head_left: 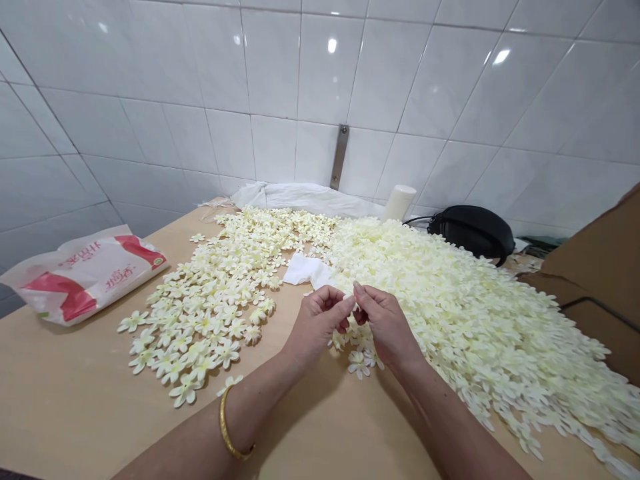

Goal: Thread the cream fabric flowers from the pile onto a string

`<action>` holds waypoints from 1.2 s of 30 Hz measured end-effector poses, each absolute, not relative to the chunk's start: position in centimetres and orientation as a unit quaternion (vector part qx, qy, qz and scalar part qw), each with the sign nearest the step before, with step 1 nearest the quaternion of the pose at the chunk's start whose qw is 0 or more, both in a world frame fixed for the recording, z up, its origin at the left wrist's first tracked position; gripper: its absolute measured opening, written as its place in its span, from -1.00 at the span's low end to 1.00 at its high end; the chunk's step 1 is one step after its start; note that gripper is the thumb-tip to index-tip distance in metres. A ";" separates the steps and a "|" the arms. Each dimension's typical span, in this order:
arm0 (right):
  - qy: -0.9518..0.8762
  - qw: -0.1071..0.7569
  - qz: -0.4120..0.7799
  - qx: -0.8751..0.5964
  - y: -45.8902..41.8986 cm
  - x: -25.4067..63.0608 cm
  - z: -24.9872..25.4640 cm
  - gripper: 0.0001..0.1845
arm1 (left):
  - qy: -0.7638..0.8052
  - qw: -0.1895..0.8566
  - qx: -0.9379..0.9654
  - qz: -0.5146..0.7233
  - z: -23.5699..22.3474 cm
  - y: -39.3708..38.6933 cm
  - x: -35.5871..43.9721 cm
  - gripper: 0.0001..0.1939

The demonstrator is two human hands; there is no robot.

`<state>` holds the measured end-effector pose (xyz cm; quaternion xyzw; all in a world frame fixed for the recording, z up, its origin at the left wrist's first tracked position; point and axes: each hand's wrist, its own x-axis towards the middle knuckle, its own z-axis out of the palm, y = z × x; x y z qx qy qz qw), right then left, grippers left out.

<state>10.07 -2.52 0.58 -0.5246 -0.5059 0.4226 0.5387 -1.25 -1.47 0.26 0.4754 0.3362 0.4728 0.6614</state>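
Note:
My left hand [323, 317] and my right hand [383, 323] meet over the table, fingertips pinched close together. A small white piece [350, 300] shows at the left thumb and finger; most of it is hidden, so I cannot tell if it is a flower. Just beyond the hands lies a folded white tissue [306, 269]. To the left spreads a layer of pale yellow artificial flowers [200, 313]. On the right, a deep heap of whiter artificial flowers [465, 327] reaches up beside my right hand. A few loose white flowers [359, 363] lie below the fingers.
A red and white plastic packet [95, 273] lies at the left on the wooden table [60, 380]. Along the tiled wall are a white plastic sheet [295, 197], a cream-coloured cylinder [399, 203] and a black case-like object [473, 230]. Brown cardboard [595, 267] stands at the right.

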 end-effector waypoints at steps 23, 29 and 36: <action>-0.527 0.528 0.465 -0.477 -2.4 10.8 1.1 -0.70 | 0.300 0.720 0.397 0.484 0.1 -0.8 -1.6 -0.81; -0.603 0.499 0.296 -0.547 -2.7 10.4 1.1 -0.80 | 0.303 0.739 0.361 0.482 0.0 -0.7 -1.6 -0.77; -0.542 0.548 0.384 -0.508 -2.6 10.4 0.9 -0.78 | 0.314 0.765 0.328 0.458 0.0 -0.5 -1.4 -0.68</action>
